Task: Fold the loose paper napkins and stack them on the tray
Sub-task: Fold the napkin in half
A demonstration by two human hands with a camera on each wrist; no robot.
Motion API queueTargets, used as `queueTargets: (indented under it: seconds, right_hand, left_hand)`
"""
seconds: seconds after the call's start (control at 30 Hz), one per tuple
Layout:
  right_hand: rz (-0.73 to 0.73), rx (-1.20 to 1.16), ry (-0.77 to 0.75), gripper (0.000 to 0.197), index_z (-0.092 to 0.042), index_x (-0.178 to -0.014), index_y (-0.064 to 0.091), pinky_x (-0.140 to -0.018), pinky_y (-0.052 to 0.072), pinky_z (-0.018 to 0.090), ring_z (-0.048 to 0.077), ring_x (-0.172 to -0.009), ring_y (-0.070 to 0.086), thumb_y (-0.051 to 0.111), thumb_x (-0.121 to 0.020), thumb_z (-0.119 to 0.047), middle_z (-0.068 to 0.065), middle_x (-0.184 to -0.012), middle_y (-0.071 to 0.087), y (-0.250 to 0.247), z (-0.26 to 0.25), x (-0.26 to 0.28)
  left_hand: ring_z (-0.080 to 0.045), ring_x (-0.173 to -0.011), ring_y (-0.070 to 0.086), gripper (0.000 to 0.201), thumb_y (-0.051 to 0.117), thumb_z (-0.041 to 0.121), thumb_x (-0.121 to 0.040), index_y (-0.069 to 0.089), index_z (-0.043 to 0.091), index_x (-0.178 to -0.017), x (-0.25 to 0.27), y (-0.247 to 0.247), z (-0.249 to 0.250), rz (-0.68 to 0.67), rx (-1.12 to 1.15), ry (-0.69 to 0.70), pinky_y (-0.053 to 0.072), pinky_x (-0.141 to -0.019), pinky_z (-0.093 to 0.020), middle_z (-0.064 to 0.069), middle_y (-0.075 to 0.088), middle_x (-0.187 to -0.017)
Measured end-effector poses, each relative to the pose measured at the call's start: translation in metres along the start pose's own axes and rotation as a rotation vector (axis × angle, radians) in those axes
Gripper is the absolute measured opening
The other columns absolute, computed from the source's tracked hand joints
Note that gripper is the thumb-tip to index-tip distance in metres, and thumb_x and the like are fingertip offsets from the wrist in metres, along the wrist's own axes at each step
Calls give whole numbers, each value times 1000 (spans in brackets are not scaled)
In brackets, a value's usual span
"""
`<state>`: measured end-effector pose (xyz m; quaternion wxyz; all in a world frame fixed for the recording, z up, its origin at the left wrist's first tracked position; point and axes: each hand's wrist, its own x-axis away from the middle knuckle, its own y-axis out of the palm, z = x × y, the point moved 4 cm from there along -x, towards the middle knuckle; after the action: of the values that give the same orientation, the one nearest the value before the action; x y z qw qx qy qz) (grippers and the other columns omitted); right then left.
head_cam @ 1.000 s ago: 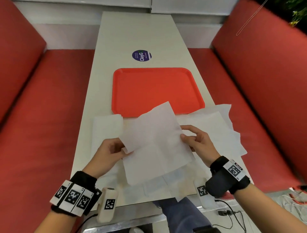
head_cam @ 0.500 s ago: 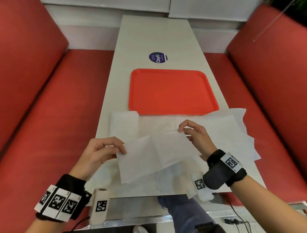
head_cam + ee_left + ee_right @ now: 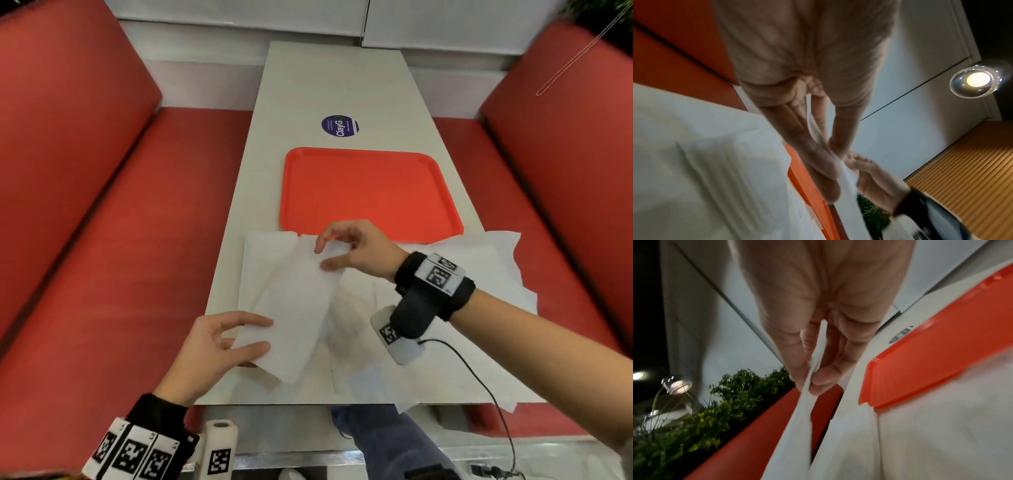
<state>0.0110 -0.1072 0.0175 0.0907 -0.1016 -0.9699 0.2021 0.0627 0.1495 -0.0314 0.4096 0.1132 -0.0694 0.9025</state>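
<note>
I hold a white paper napkin (image 3: 294, 308), folded into a long strip, above the near part of the table. My left hand (image 3: 253, 337) pinches its near end between thumb and fingers. My right hand (image 3: 329, 255) pinches its far end, close to the front rim of the orange tray (image 3: 370, 192), which holds nothing. In the left wrist view my fingers (image 3: 818, 164) clamp the napkin edge (image 3: 846, 181). The right wrist view shows thumb and fingers (image 3: 818, 379) pinching the napkin (image 3: 795, 426). A folded napkin (image 3: 260, 253) lies under it at the left. Several loose napkins (image 3: 479, 274) lie at the right.
The white table (image 3: 335, 85) runs away from me, with a round blue sticker (image 3: 339, 125) beyond the tray. Red bench seats (image 3: 120, 257) flank it on both sides. A loose napkin (image 3: 404, 404) hangs over the near table edge, and a black cable (image 3: 479, 383) trails from my right wrist.
The open napkin held between both hands has been folded into a narrow strip. My right hand moved left and away toward the tray; my left hand moved nearer to me.
</note>
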Motion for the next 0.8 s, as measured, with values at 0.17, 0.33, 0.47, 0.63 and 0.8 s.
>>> queueTargets:
  seconds: [0.17, 0.33, 0.47, 0.63, 0.8]
  right_hand:
    - [59, 171, -11, 17, -21, -91, 78, -70, 42, 19, 5, -71, 54, 78, -75, -13, -4, -84, 70, 15, 1, -57]
    - [45, 329, -1, 36, -17, -112, 72, -90, 44, 20, 18, -106, 60, 64, -81, 1, 2, -120, 67, 40, 11, -88]
    - [-68, 530, 105, 44, -15, -123, 65, -98, 42, 27, 25, -123, 52, 57, -84, 3, 7, -133, 58, 60, 43, -105]
    - [-103, 619, 88, 46, -17, -126, 60, -74, 41, 30, 26, -108, 54, 61, -83, 0, 8, -124, 47, 69, 55, -107]
    - [-21, 522, 97, 51, -20, -127, 58, -79, 46, 33, 24, -91, 50, 74, -79, -20, 8, -115, 41, 26, 52, -77]
  left_hand:
    - [-23, -90, 72, 17, 71, -1, -82, 76, 7, -96, -15, 0, -15, 133, 45, -77, 61, -66, -32, -11, 70, -111]
    - [-30, -97, 68, 12, 69, -1, -84, 75, 5, -92, -40, 0, -24, 211, 26, -164, 61, -67, -37, -18, 68, -96]
    - [-47, -72, 68, 10, 65, -5, -86, 71, 3, -91, -54, -3, -35, 208, -55, -245, 61, -65, -36, -15, 44, -68]
    - [-38, -57, 70, 9, 63, -3, -88, 66, 3, -94, -58, -5, -35, 197, -201, -322, 60, -68, -42, -7, 57, -49]
    - [-13, -32, 50, 10, 63, 39, -88, 65, 31, -83, -53, 8, 8, 161, -797, -252, 42, -42, -23, -3, 58, -41]
